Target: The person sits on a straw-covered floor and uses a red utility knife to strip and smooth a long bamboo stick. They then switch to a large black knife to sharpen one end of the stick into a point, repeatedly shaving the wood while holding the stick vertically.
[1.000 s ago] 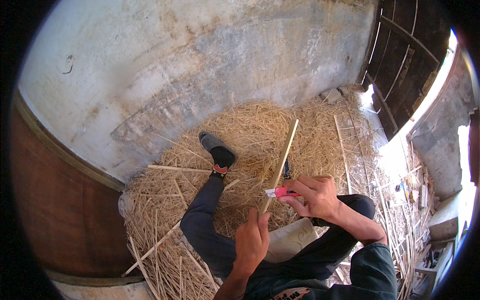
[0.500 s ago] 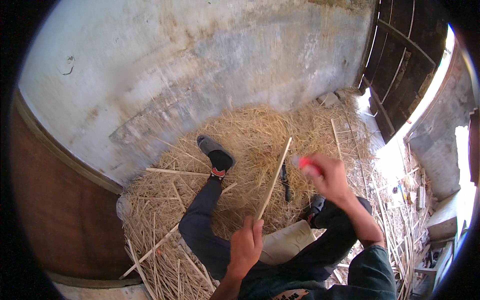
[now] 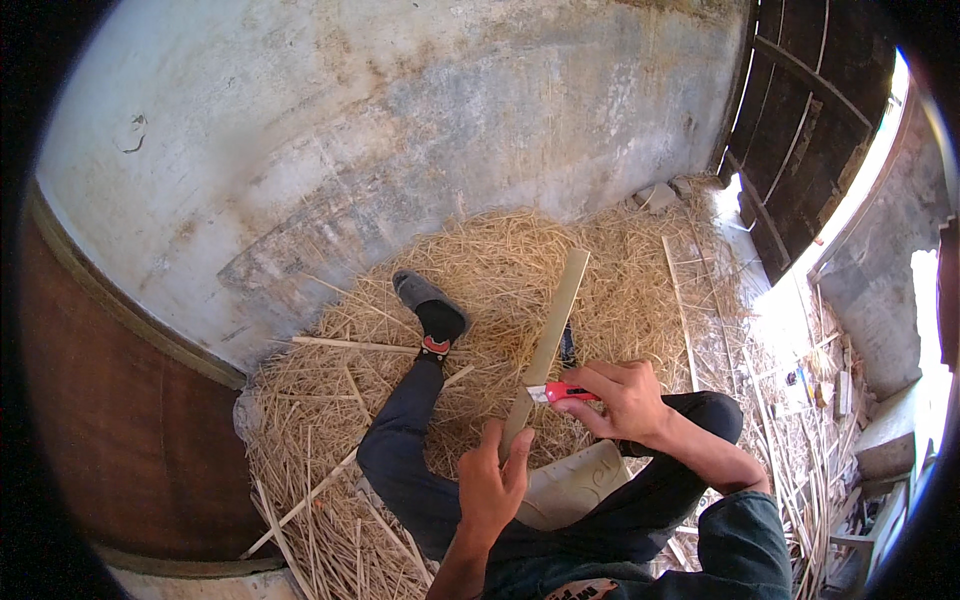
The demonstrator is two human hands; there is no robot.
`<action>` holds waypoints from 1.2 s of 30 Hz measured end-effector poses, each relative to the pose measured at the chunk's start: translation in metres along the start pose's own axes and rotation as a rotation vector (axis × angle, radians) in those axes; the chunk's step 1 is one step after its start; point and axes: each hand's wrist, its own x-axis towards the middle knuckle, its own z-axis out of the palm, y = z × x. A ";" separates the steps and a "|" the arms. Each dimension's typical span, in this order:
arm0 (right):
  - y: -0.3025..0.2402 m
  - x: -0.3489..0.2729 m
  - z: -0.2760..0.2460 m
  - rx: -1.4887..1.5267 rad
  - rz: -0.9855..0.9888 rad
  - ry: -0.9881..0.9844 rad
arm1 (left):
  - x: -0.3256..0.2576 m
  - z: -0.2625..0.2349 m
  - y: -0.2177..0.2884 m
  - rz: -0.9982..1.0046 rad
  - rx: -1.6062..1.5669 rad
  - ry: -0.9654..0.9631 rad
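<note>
My left hand [image 3: 490, 477] is closed round the lower end of a flat bamboo strip [image 3: 559, 308], which slants up and away from me between my legs. In my right hand [image 3: 622, 398] is a red utility knife [image 3: 570, 391], gripped near its front. Its pale blade end meets the strip's right edge, a little above my left hand. Whether it cuts in cannot be told. A cream-coloured curved piece [image 3: 572, 487] lies across my lap below both hands. A dark tool [image 3: 568, 345] lies on the shavings behind the knife, partly hidden.
Pale shavings [image 3: 500, 250] and loose strips [image 3: 350, 345] cover the floor round my legs. A stained wall [image 3: 400, 150] rises ahead. At left is a brown panel [image 3: 130, 400]; at far right, a dark slatted wooden door [image 3: 800, 120] and a heap of thin sticks [image 3: 790, 480].
My right hand has come down and left, bringing the knife onto the strip. The strip has turned to show its broad face. My left hand stays nearly in place.
</note>
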 end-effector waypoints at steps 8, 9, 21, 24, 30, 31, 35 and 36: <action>0.040 0.005 -0.010 -0.045 0.195 0.218 | -0.015 0.009 -0.018 -0.051 -0.026 -0.056; 0.055 0.014 -0.019 -0.049 0.249 0.334 | -0.026 0.009 -0.020 -0.088 -0.057 -0.111; 0.034 0.015 -0.031 0.131 0.206 0.112 | -0.022 -0.007 -0.030 -0.252 -0.241 -0.241; 0.014 0.009 -0.019 0.102 -0.001 -0.036 | -0.017 -0.003 -0.017 -0.209 -0.200 -0.171; -0.001 -0.001 0.000 -0.006 -0.031 -0.032 | -0.016 0.005 -0.011 -0.133 -0.046 -0.137; -0.001 -0.002 0.002 -0.011 -0.036 -0.022 | -0.015 0.005 -0.009 -0.120 -0.029 -0.129; 0.002 -0.002 0.003 -0.009 -0.028 -0.016 | -0.012 0.007 -0.004 -0.102 0.033 -0.104; 0.004 -0.001 0.006 0.004 -0.019 -0.004 | -0.012 0.008 -0.005 -0.107 0.045 -0.100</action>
